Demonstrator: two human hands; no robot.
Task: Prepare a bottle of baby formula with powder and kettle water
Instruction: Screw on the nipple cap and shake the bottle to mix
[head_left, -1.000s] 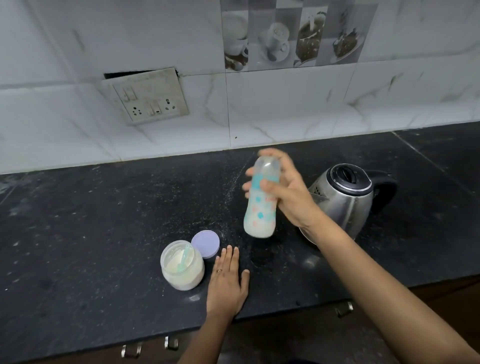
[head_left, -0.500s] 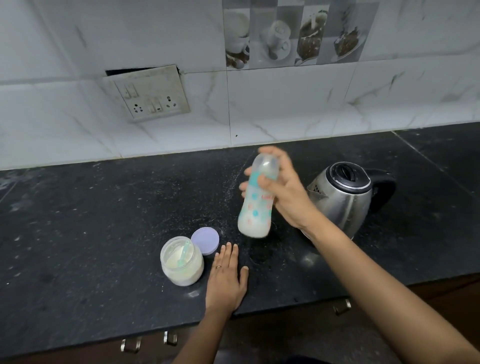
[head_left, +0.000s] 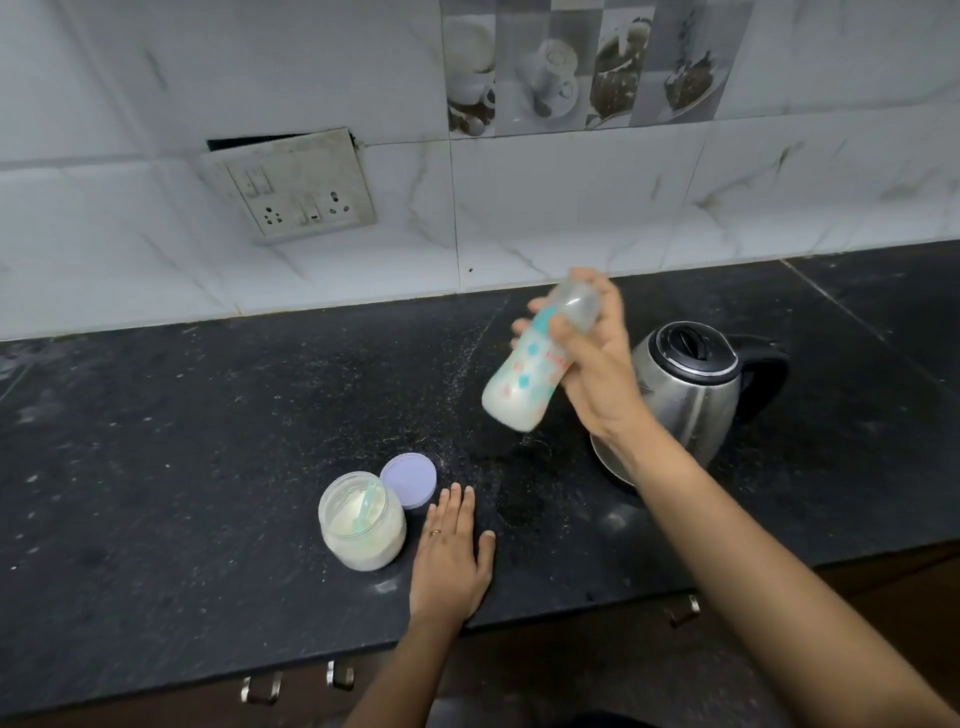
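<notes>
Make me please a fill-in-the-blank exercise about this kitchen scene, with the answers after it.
1. Only ____ hand, the right hand, grips the baby bottle.
2. The left hand rests flat, palm ____, beside the powder jar.
3. The purple lid lies on the countertop, so the powder jar is ____.
4. The kettle stands to the ____ of the baby bottle.
Missing words: one; down; open; right.

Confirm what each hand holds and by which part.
Right hand grips the baby bottle around its upper part; the bottle is tilted above the countertop. Left hand holds nothing, flat on the countertop.
</notes>
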